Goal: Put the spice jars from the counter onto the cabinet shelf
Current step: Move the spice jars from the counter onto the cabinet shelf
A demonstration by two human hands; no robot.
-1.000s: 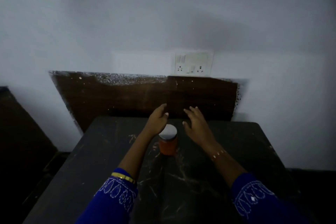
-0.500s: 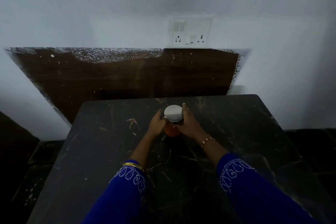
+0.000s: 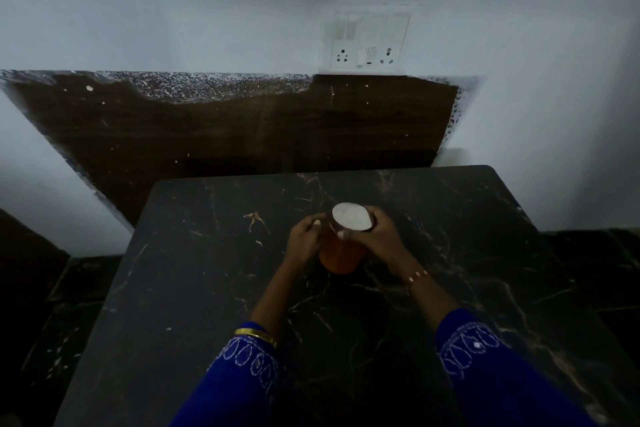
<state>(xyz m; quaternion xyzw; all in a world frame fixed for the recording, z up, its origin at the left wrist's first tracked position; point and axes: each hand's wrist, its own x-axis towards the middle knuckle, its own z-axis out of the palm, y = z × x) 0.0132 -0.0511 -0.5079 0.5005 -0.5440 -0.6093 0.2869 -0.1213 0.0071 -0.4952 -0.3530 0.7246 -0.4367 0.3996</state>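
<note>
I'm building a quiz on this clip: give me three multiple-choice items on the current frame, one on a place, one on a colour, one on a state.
1. Where is the spice jar?
A) on the floor B) over the dark marble counter C) beside the socket plate

2. The jar's lid is
A) white B) green C) black

3. The hands are
A) both open, apart from the jar B) only one touching C) both holding the jar

Answers:
1 B, counter lies all round it.
2 A, pale disc on top.
3 C, left hand and right hand curl round its sides.

- Setting: domestic room, dimly lit, probably a home kitchen area.
- Black marble-patterned counter (image 3: 207, 288), far edge towards a painted wall (image 3: 173, 10).
- Wall switch-and-socket plate (image 3: 369, 42) above a dark wood-grain panel (image 3: 242, 128).
</note>
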